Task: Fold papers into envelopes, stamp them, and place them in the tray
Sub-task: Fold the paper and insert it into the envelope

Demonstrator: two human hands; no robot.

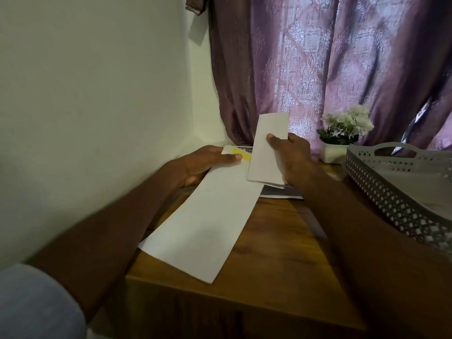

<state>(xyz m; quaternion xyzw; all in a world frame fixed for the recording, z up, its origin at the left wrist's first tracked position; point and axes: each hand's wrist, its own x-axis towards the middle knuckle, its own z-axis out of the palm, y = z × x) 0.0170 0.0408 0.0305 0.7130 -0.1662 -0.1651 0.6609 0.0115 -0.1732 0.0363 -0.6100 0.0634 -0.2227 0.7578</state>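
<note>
Insertion step, judged from the layout: a folded paper (267, 148) and an envelope (203, 223) are both in hand, neither stamped nor in the tray. The right hand (293, 157) holds the folded paper upright above the far part of the desk (274, 245), thumb pressed on its near face and the other fingers curled behind it in a narrow pinch; the paper's lower folded edges hang just above a dark printed sheet (281, 193) lying on the desk. The left hand (208, 162) grips the far end of the long white envelope, thumb on top and fingers beneath; the envelope slopes down toward the desk's near left corner, its near end resting on or just above the wood, which cannot be told. A yellow-marked packet (241, 152) lies behind the left thumb. The next move probably calls for opening the envelope's mouth and aligning the paper's narrow edge with it. The perforated grey tray (391, 182) stands at the desk's right edge, well apart from both hands; no stamp is visible.
</note>
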